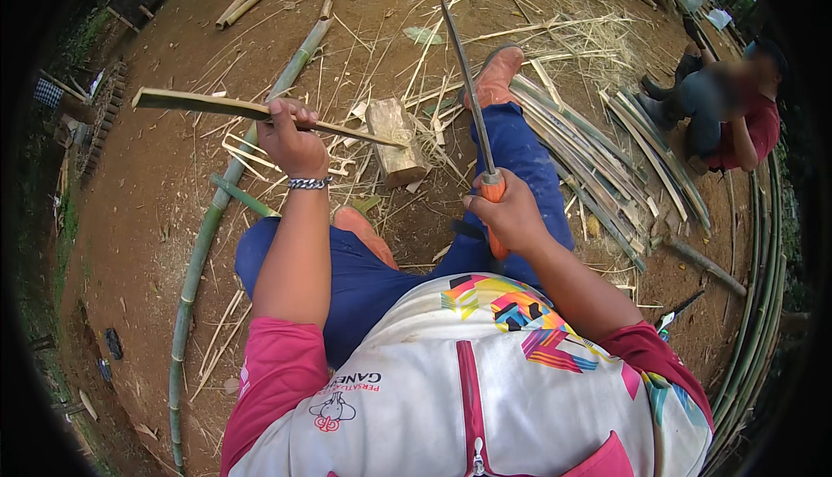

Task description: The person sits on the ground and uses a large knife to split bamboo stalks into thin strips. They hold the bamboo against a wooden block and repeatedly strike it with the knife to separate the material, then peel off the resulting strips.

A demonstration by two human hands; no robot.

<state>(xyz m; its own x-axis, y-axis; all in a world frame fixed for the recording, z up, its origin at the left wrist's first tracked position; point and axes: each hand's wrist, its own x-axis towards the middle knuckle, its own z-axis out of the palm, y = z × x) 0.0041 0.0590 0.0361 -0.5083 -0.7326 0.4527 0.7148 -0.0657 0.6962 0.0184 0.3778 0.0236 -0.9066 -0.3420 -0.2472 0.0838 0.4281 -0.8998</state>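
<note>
My left hand [293, 141] is closed around a split bamboo strip [204, 103], which slants across in front of me. The strip's right end meets the top of a short wooden block [392, 143] lying on the ground between my feet. In my right hand [511, 213] is a machete [469, 87], gripped by its orange handle. Its long narrow blade points up and away from me, apart from the bamboo strip.
Split bamboo slats [576, 152] lie piled right of my leg. A green bamboo pole [208, 226] runs along my left, and long poles [763, 286] lie far right. Another person [737, 104] sits at the right. Shavings [598, 44] litter the dirt.
</note>
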